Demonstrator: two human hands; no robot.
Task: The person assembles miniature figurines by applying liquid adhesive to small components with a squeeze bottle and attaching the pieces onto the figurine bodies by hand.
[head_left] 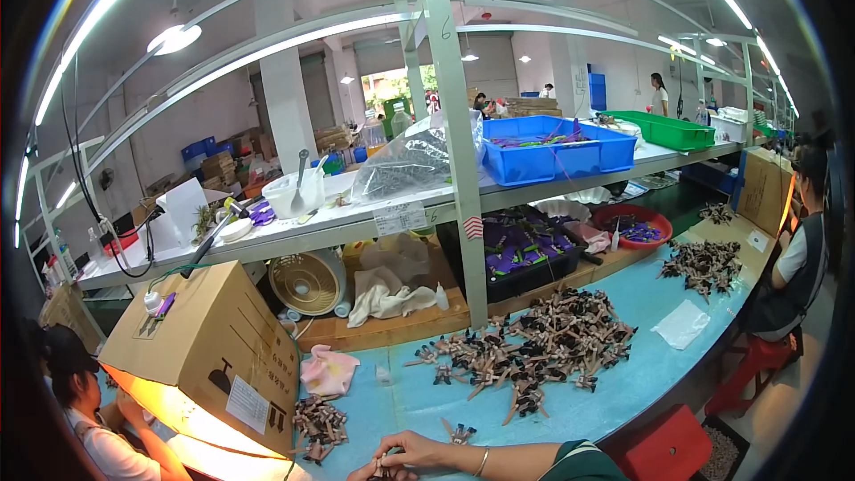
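At the lower edge, my right hand (408,451) is closed in a pinch over a small dark-and-tan figure part (381,474). A bracelet sits on its wrist, below a green sleeve. Of my left hand (360,474) only a sliver shows under the right one, against the same part; its fingers are mostly cut off by the frame. Just beyond lies a single tan-and-black piece (460,434). A large heap of like pieces (543,338) spreads over the blue table (374,405), and a smaller pile (319,428) is left of my hands.
A cardboard box (214,347) lit from inside stands at left, beside a pink cloth (329,370). Ahead, a shelf post (463,169) rises behind the table. A clear bag (681,325) and another heap (702,267) lie at right. Co-workers sit on both sides; a red stool (663,447) is lower right.
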